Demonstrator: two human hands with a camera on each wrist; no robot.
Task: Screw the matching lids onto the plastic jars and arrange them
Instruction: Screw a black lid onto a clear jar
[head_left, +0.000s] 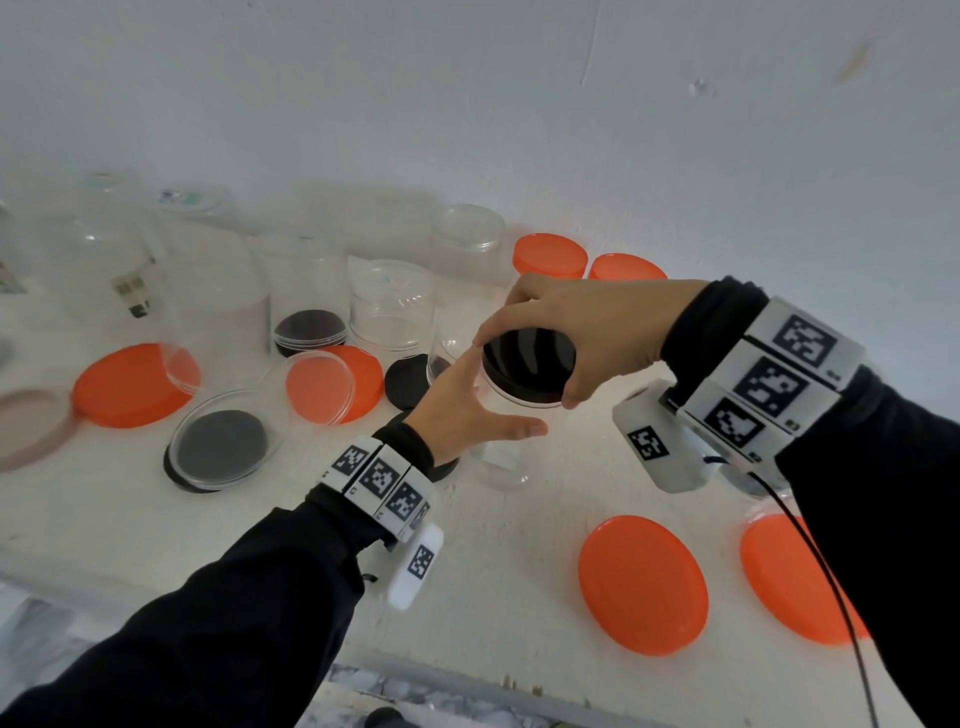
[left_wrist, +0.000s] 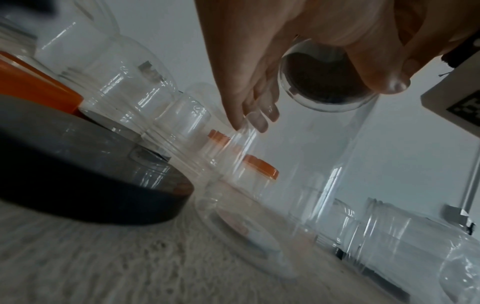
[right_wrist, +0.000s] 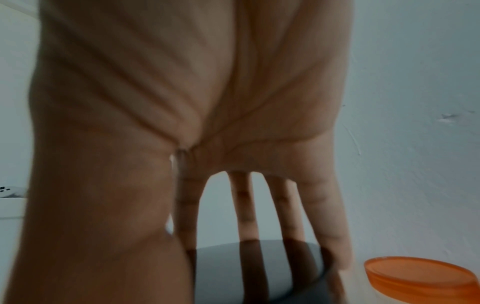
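Observation:
A clear plastic jar (head_left: 501, 462) stands upright at the middle of the white table (head_left: 493, 561). A black lid (head_left: 537, 358) sits on its mouth. My right hand (head_left: 524, 374) comes from above and grips the lid's rim with fingers and thumb. My left hand (head_left: 501, 400) holds the jar just under the lid, thumb in front and fingers behind. In the left wrist view the fingers (left_wrist: 249, 102) lie along the jar wall (left_wrist: 298, 185), with the lid's underside (left_wrist: 322, 80) above. The right wrist view shows my fingers (right_wrist: 246, 205) spread over the black lid (right_wrist: 254, 271).
Orange lids lie at front right (head_left: 641, 582) (head_left: 795, 577), at left (head_left: 135, 384) and at the back (head_left: 550, 254). A loose black lid (head_left: 410, 379) and several open clear jars (head_left: 389, 306) stand behind. A jar (head_left: 223, 447) lies on its side at left. A wall is close behind.

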